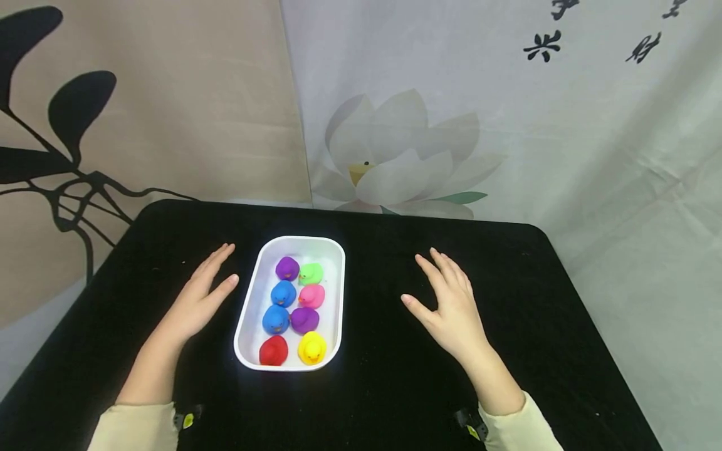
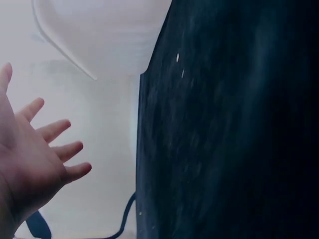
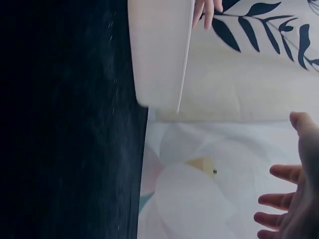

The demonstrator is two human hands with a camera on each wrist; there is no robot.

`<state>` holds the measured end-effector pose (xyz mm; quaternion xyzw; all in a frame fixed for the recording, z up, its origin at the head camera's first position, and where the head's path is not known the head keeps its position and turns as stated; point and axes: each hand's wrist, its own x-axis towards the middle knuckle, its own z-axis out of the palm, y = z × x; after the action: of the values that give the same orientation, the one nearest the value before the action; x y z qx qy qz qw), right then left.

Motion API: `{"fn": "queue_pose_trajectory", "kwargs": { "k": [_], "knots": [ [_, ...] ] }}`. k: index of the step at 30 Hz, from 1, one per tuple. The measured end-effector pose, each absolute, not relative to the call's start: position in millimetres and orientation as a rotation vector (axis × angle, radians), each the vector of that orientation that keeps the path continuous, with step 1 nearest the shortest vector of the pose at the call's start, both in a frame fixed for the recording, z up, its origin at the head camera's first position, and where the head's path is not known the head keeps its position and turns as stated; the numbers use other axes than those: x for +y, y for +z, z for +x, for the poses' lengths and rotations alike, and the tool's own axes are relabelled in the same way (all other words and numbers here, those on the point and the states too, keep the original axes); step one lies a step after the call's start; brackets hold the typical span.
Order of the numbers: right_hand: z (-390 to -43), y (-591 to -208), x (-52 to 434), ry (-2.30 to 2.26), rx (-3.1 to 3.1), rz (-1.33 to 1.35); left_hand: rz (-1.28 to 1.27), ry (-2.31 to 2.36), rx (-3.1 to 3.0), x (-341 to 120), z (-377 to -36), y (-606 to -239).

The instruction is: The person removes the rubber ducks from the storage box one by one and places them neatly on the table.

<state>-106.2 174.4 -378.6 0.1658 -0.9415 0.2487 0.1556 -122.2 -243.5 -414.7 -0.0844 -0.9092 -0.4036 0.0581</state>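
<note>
A white tray (image 1: 241, 338) stands on the black table, left of its middle. Two columns of small rubber ducks lie in it: a purple duck (image 1: 287, 268), a green duck (image 1: 311, 274), a pink duck (image 1: 312, 295), a red duck (image 1: 273, 351), a yellow duck (image 1: 312, 348), two blue and another purple one. My left hand (image 1: 197, 304) hovers left of the tray, fingers extended, holding nothing. To the right, apart from the tray, my right hand (image 1: 451, 307) has its fingers spread and holds nothing. Both wrist views show the tray's outer side, with the ducks hidden.
The black table (image 1: 383, 401) has rounded far corners. Behind it hangs a cloth backdrop (image 1: 620, 156) printed with a lotus, dark leaves and characters. A small dark device (image 1: 188, 418) sits at the left cuff, and another (image 1: 470, 425) at the right.
</note>
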Motion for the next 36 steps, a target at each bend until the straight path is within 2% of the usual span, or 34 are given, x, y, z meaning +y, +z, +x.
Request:
{"fn": "queue_pose_trajectory", "kwargs": {
  "k": [8, 15, 36],
  "knots": [
    [-101.7, -376.6, 141.4, 0.806, -2.658, 0.595, -0.231, -1.389, -2.739, -233.9, -122.7, -423.4],
    [-96.1, -374.1, 113.2, 0.879, -2.647, 0.750, -0.365, -1.578, -2.647, -235.2, -124.5, -438.0],
    [-100.7, -390.3, 43.1, 1.078, -2.668, 1.220, -0.481, -2.004, -2.572, -250.7, -119.8, -465.4]
  ]
}}
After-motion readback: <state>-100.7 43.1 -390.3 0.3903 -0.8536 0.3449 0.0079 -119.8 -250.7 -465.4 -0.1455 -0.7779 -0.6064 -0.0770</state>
